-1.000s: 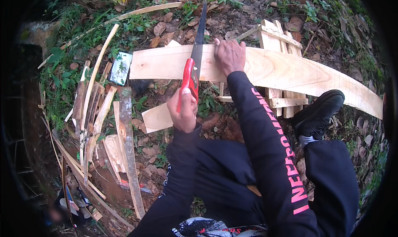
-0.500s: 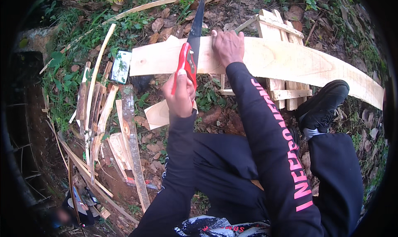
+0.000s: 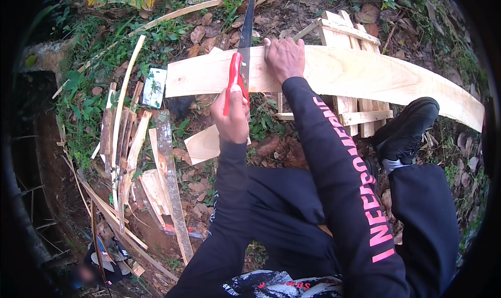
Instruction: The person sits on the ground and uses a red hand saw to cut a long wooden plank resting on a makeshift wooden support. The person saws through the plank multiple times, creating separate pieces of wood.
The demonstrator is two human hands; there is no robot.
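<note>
outdoors | leaf-strewn ground | plank on pallet

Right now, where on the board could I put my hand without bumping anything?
The board is bare on its long stretch right of the right hand, out past the shoe, and on the short end left of the saw. It is crowded between the saw and the right hand, with the left hand on the handle.

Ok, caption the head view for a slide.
Left hand grips a red-handled saw across a pale plank; right hand presses the plank down.
</note>
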